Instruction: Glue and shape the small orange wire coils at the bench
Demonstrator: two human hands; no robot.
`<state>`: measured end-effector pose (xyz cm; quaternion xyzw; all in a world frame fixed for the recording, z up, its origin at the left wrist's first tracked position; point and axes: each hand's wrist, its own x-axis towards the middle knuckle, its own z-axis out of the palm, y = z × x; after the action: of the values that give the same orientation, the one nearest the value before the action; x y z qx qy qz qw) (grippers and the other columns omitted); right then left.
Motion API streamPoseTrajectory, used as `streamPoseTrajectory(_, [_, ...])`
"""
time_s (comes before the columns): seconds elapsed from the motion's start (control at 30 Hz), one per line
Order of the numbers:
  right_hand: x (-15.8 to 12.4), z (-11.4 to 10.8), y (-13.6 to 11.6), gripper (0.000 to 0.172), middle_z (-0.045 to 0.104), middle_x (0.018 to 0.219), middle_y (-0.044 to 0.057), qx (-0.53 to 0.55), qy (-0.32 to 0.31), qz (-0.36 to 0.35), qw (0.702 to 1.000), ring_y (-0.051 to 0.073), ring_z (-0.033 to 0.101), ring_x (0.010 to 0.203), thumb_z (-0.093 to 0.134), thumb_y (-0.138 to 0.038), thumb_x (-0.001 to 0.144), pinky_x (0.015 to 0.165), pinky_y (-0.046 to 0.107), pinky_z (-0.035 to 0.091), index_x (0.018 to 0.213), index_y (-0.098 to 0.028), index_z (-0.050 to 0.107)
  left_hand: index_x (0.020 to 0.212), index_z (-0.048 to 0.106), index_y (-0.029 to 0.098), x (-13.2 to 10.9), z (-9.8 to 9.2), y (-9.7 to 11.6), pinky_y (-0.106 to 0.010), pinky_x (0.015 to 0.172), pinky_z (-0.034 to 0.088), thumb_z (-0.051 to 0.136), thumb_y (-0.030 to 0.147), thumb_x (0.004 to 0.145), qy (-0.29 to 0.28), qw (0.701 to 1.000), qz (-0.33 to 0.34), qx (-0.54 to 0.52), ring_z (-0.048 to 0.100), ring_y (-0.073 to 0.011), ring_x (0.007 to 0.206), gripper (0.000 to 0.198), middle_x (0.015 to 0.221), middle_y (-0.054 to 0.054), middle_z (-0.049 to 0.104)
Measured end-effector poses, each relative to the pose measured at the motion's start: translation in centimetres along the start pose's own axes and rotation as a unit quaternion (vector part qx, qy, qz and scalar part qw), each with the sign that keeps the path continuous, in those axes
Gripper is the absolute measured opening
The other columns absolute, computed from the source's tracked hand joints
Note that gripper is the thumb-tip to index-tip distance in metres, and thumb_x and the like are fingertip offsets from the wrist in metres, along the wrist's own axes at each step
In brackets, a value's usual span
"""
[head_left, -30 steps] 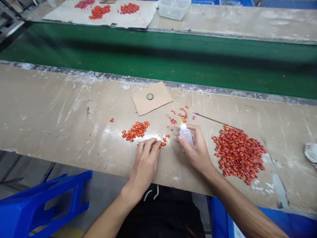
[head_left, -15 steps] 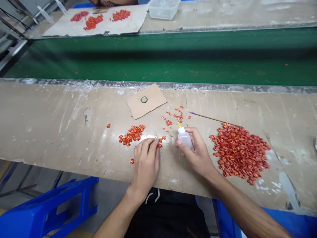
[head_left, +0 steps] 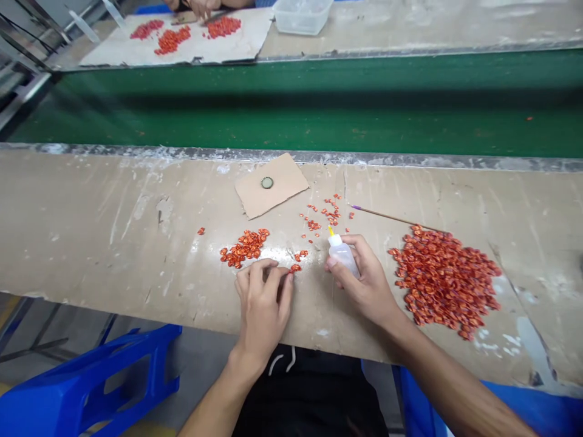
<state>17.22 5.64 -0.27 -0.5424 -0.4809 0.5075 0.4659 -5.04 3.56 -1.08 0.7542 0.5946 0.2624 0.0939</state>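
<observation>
**Right hand (head_left: 364,282) gripped a squeeze bottle (head_left: 342,255) near scattered orange-red pieces (head_left: 330,211)**

The right hand's fingers and thumb were wrapped closely around the translucent white body of the bottle, which tilted with its yellow nozzle pointing up. The left hand (head_left: 263,303) lay on the worn desk (head_left: 91,243) just beside it, fingers curled narrowly and tips next to a small orange-red piece (head_left: 295,267). Whether those fingers held anything could not be told.

The loose pieces, small and shiny, lay in several groups on the desk. A small heap (head_left: 243,247) sat just beyond the left hand, and a much larger heap (head_left: 444,282) lay to the right of the right hand. A thin stick with a purple tip (head_left: 387,215) reached toward that larger heap. Farther forward, a bottle cap (head_left: 267,182) lay on a piece of cardboard (head_left: 271,185).

Across a green conveyor belt (head_left: 291,115), a co-worker's hands (head_left: 198,5) were at a pale sheet (head_left: 182,36) bearing more red heaps, near a clear plastic tub (head_left: 303,15).
</observation>
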Motion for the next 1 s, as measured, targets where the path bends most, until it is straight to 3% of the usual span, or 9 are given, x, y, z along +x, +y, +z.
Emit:
streamPoseTrajectory(0.17, [0.1, 0.0, 0.0, 0.03, 0.069, 0.094, 0.001, -0.008, 0.004, 0.003, 1.0, 0.017, 0.059, 0.074, 0.076, -0.047, 0.107, 0.064, 0.032, 0.047, 0.123, -0.026, 0.062, 0.125, 0.072, 0.024, 1.8, 0.3, -0.1, -0.051, 0.105, 0.054, 0.069, 0.026, 0.111, 0.007, 1.0, -0.01, 0.002, 0.06, -0.0314, 0.118, 0.015, 0.127, -0.011, 0.068])
streamPoseTrajectory(0.37, [0.1, -0.1, 0.1, 0.031, 0.069, 0.094, 0.001, -0.01, 0.008, 0.005, 1.0, 0.017, 0.059, 0.074, 0.077, -0.048, 0.106, 0.064, 0.032, 0.047, 0.124, -0.027, 0.062, 0.149, 0.063, 0.023, 2.3, 0.7, 0.8, -0.049, 0.108, 0.056, 0.063, 0.017, 0.111, -0.012, 0.999, 0.05, -0.013, 0.065, -0.0308, 0.125, 0.038, 0.136, -0.012, 0.073])
streamPoseTrajectory(0.53, [0.1, -0.1, -0.2, 0.031, 0.07, 0.094, 0.0, -0.008, 0.012, 0.009, 1.0, 0.018, 0.061, 0.075, 0.078, -0.047, 0.105, 0.064, 0.032, 0.048, 0.122, -0.027, 0.062, 0.149, 0.062, 0.019, 1.7, 1.3, 1.9, -0.043, 0.098, 0.062, 0.052, 0.01, 0.113, -0.038, 0.996, 0.077, -0.039, 0.071, -0.0277, 0.119, 0.038, 0.129, -0.012, 0.074])
streamPoseTrajectory(0.73, [0.1, -0.2, -0.1, 0.032, 0.074, 0.102, 0.003, -0.004, 0.015, 0.012, 1.0, 0.018, 0.064, 0.079, 0.081, -0.044, 0.102, 0.064, 0.032, 0.05, 0.123, -0.027, 0.063, 0.148, 0.066, 0.015, 1.3, 1.2, 2.7, -0.047, 0.089, 0.061, 0.055, 0.011, 0.112, -0.058, 0.991, 0.116, 0.006, 0.073, -0.0308, 0.113, 0.038, 0.128, -0.015, 0.077])
streamPoseTrajectory(1.0, [-0.1, -0.5, -0.4, 0.026, 0.078, 0.107, 0.004, -0.074, 0.051, -0.026, 0.996, 0.021, 0.069, 0.083, 0.072, -0.044, 0.109, 0.074, 0.036, 0.056, 0.127, -0.029, 0.062, 0.154, 0.064, 0.012, -1.4, 0.8, 3.7, -0.044, 0.107, 0.066, 0.062, 0.001, 0.103, -0.094, 0.978, 0.183, -0.04, 0.075, -0.029, 0.124, 0.052, 0.14, -0.017, 0.076])
